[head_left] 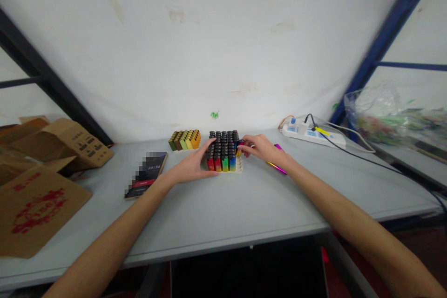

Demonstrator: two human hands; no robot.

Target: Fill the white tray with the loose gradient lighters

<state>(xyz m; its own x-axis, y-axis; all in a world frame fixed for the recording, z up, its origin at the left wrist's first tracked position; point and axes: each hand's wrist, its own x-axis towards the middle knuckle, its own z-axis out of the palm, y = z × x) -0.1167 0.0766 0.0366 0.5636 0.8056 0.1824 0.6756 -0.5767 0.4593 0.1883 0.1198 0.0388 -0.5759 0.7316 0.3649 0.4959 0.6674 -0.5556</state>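
Note:
Rows of lighters (225, 163) with black tops and red, green and blue bodies stand upright in a pale tray (239, 167). My left hand (193, 165) is spread around the left side of this block, its thumb at the front corner and its fingers farther back. At the right side, my right hand (258, 147) pinches a single lighter (239, 149) with a dark top and a yellowish lower part, upright by the last filled column. Several bare slots of the tray show in front of it. Part of the grip is hidden by my fingers.
Gold and green lighters (185, 139) stand in another tray at the back left. A phone (148, 174) and cardboard boxes (49, 195) lie left. A shiny purple-and-gold item (277, 166) lies beside my right wrist. A power strip (314, 135) with cables and plastic bags (384, 111) are right.

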